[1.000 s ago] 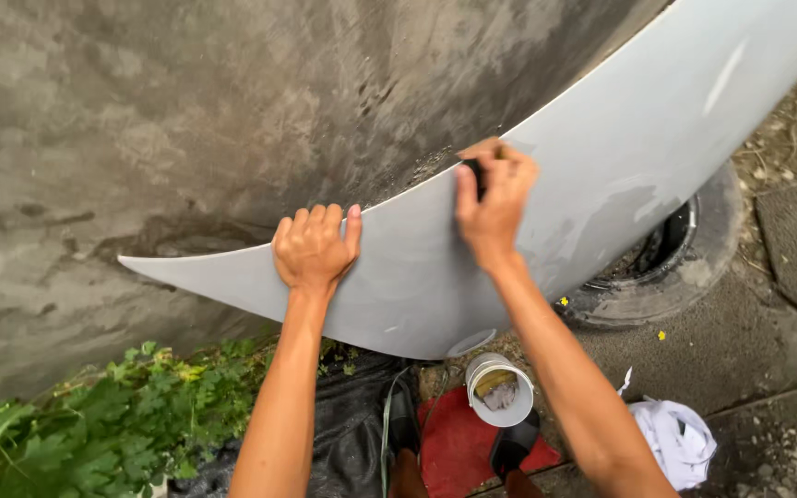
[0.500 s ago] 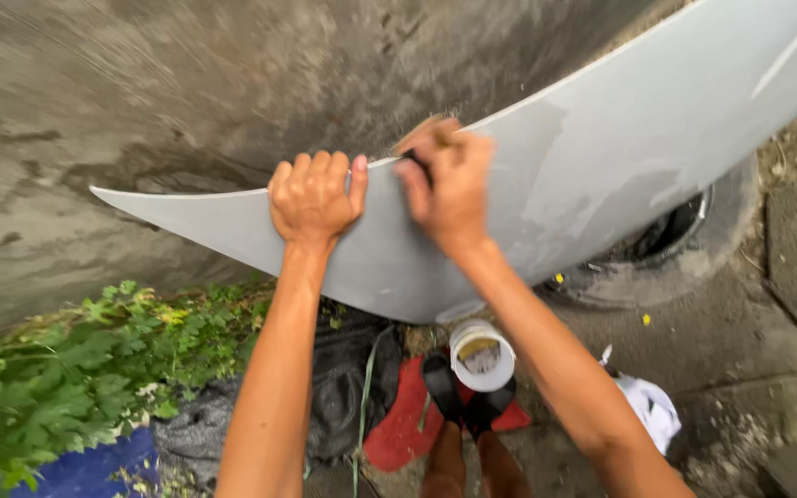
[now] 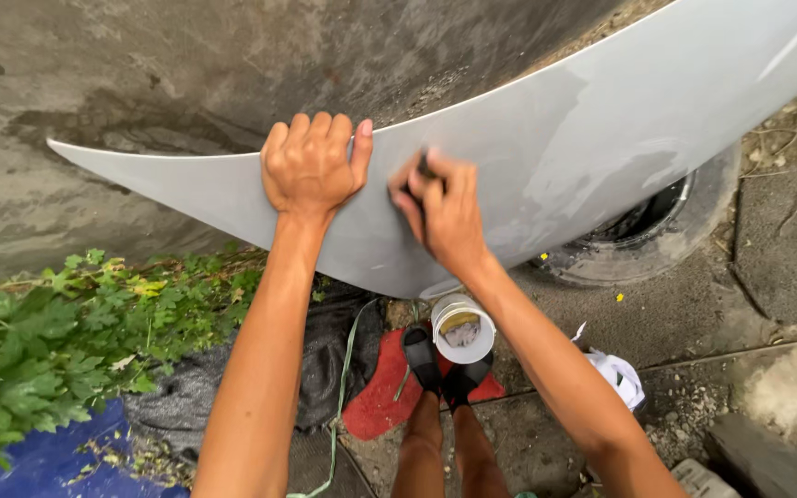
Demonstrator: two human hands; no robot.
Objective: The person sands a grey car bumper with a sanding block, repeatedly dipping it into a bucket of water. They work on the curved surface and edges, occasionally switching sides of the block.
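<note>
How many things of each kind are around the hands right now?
Grey curved panel: 1
Dark sanding piece in right hand: 1
White bucket: 1
Tyre: 1
White cloth: 1
Red mat: 1
Total: 6

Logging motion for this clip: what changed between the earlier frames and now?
The right hand, gripping a small dark pad, slid leftward along the grey panel, closing on the left hand. The left hand stayed flat on the panel's upper edge. The white tub stayed put below.
</note>
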